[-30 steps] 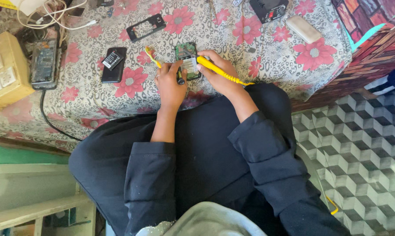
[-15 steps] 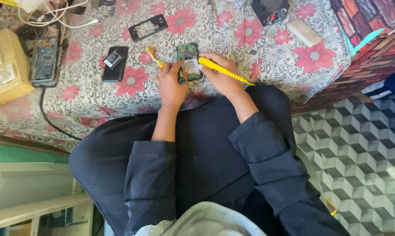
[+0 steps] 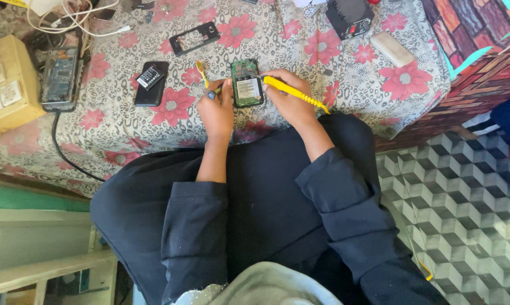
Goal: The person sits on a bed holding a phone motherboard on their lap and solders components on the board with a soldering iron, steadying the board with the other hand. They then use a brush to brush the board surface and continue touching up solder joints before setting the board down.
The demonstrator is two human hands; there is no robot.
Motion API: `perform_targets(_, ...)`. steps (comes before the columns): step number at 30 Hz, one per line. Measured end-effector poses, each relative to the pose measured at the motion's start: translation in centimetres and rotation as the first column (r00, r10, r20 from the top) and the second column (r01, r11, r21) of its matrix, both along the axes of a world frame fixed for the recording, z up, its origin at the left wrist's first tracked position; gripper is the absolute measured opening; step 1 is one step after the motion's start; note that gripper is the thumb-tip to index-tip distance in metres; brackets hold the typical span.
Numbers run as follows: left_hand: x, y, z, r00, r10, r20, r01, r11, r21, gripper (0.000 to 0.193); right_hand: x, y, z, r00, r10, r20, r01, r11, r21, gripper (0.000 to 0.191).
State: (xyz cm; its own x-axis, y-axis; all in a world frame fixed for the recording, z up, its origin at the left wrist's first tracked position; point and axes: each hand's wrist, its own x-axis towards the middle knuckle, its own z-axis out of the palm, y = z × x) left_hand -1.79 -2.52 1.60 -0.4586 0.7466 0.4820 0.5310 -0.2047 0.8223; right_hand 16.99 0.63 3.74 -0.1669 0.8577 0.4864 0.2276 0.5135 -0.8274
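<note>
An opened phone point(image 3: 247, 83), green board showing, lies on the floral desk point(image 3: 125, 121) at 12 o'clock from the person's lap. The left hand point(image 3: 216, 108) is closed on yellow tweezers point(image 3: 201, 72), its fingertips touching the phone's left edge. The right hand point(image 3: 289, 101) is wrapped around a yellow tool point(image 3: 294, 93), tip on the board's top. A black phone point(image 3: 151, 83) lies at 9 o'clock from the opened one.

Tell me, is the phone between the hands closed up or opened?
Opened: the phone lies with its back cover off, green circuit board bare, between the left hand and the right hand holding a yellow tool.
</note>
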Motion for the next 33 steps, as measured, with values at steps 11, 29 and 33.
perform_targets(11, -0.2, 1.0, -1.1, 0.994, 0.052, 0.096, -0.047, 0.997, -0.057, 0.052, 0.0, 0.1, 0.0, 1.0, 0.007, 0.01, -0.007, 1.0, 0.002, 0.022)
perform_targets(29, 0.0, 1.1, -0.8, 0.995, 0.058, 0.086, -0.056, 0.998, -0.036, 0.046, 0.3, 1.6, -1.8, 0.997, -0.054, -0.06, 0.049, 0.995, -0.082, 0.022)
perform_targets(33, 0.0, 1.4, -0.9, 0.993, 0.079, 0.093, -0.079, 0.997, -0.013, 0.044, 0.4, 1.7, -1.8, 0.997, -0.059, -0.054, 0.054, 0.994, -0.098, 0.022)
